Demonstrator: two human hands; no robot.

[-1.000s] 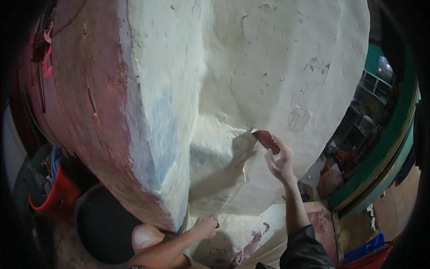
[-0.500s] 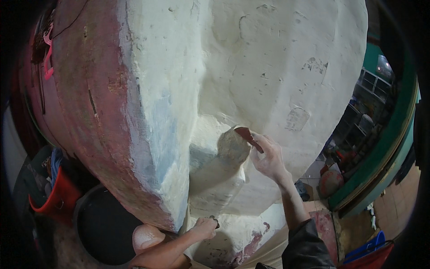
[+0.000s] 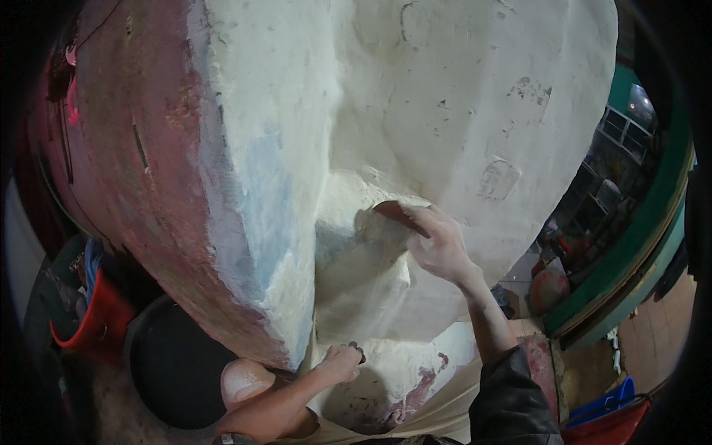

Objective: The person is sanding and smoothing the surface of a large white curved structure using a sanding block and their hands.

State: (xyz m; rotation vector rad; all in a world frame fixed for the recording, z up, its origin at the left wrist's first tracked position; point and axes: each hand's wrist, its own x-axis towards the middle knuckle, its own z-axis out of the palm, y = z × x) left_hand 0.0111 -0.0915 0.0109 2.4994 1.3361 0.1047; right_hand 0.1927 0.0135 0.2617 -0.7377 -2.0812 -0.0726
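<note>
**Head view: right hand pinches thin red-brown sheet at the recess of a big pale form**

Right hand [image 3: 445, 241] clamped on a thin, curved red-brown sheet [image 3: 393, 211], fingers along one face, thumb mostly hidden. Sheet sits at the stepped recess [image 3: 345, 196] of a large hull-like form [image 3: 423, 96], off-white here, maroon along its left flank. Free edge points left; it looks to be against the surface or just off it, cannot tell which. Sandpaper or a flexible spreader, material unclear.

Left hand [image 3: 341, 363] lower down, well apart from the right, curled round a small dark object [image 3: 358, 353], probably a handle; the rest is hidden.

Handling (judged): sheet should be light, thin and springy, bends rather than snaps, though a brittle edge could chip. Could get slippery if dusty. Best grip is the rear edge, fingers spread flat behind the curve, front edge left free. The form looks bulky and rigid, its coating possibly soft or crumbly at the ridge [image 3: 406, 273].

Labels: no brand or lettering legible on sheet or dark object. Greyish patch [image 3: 499, 180] on the form, no readable writing.

Around: black round tub [image 3: 178, 363], orange-red bucket [image 3: 100, 315] at left; blue container [image 3: 604, 402] lower right.
</note>
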